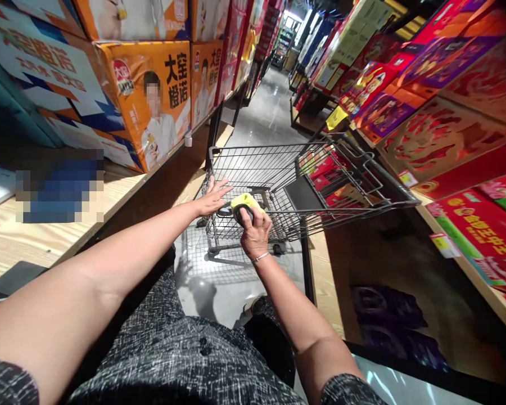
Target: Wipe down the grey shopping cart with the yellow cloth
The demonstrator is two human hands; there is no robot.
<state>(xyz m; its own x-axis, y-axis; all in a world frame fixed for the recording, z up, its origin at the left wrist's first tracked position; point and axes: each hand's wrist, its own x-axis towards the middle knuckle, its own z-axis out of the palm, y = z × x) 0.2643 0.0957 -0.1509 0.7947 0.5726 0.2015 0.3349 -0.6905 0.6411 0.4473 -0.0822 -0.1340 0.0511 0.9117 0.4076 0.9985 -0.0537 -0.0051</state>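
My right hand (pixel 256 232) is closed round a bright yellow thing with a dark round part (pixel 248 201). Its exact kind is too small to make out. To the left of it, my left hand (pixel 213 199) has its fingers stretched out and apart, with nothing held. The left fingers lie close to the near end of a black wire shopping cart (pixel 257 151). Whether they touch its rim, I cannot tell. Both hands are above or in front of that end of the cart, and a thin bracelet circles my right wrist.
Orange drink cartons (pixel 154 101) stand stacked on a wooden shelf (pixel 122 194) at left. Red gift boxes (pixel 480 222) and gold boxes (pixel 438 135) line the right shelves. Purple packages (pixel 388 309) lie low at right. Between the shelves, the shiny aisle floor (pixel 270 107) runs ahead.
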